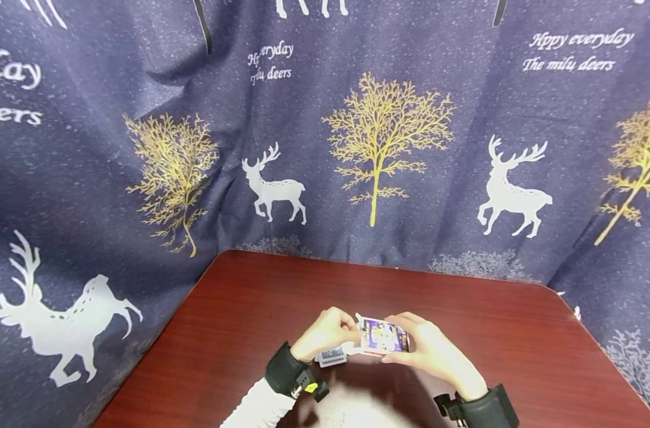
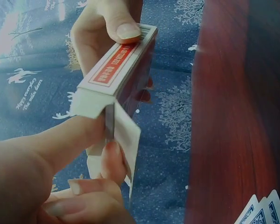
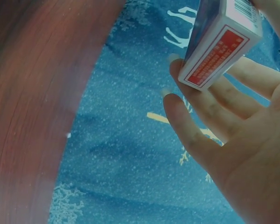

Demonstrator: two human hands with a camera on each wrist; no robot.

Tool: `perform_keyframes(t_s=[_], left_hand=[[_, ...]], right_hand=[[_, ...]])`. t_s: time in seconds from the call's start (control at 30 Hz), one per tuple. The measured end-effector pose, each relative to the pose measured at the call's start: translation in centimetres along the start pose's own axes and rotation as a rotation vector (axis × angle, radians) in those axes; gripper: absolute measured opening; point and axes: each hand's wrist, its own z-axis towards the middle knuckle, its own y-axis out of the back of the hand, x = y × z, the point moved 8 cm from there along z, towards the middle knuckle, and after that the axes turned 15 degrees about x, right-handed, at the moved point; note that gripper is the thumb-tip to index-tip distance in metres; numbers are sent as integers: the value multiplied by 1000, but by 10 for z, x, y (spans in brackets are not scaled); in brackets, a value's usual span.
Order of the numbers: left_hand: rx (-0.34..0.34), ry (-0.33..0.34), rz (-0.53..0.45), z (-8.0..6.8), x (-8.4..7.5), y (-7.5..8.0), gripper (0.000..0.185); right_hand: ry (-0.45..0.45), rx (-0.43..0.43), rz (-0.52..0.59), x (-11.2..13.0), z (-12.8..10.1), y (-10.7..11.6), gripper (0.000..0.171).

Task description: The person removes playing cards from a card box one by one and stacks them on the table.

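Card box (image 1: pixel 384 337) up off the tabletop (image 1: pixel 239 321), between the two hands, printed broad face up, open end facing left with white flaps (image 2: pixel 127 130) folded out. Right hand (image 1: pixel 431 351) grips it from the right: thumb on the near narrow side with the red panel (image 2: pixel 111 66), fingers round the far side, gap only as wide as the box. Left hand (image 1: pixel 329 333) at the open end, fingers bent, tips in among the flaps; can't tell if they pinch anything there. Blue-backed playing cards (image 1: pixel 333 356) on the tabletop, slightly fanned, near side of the left hand, left of the box, partly hidden. Black wrist straps on both wrists, left (image 1: pixel 284 370) and right (image 1: pixel 488 410); white sleeve (image 1: pixel 258 407) on left arm. Dark blue cloth (image 1: pixel 314 119) with deer and gold trees behind the far edge and along both sides.
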Motion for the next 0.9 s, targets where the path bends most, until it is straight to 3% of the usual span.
perform_keyframes(t_s=[0.23,0.5,0.9], left_hand=[[-9,17,-21,-2,0,1,10],[59,13,-108,-2,11,0,11],[107,-31,-222,-6,13,21,17]], right_hand=[[-19,-10,-11,1,-2,-2,59],[-35,-2,-17,1,-4,-3,60],[-36,7,22,-2,-1,5,58]])
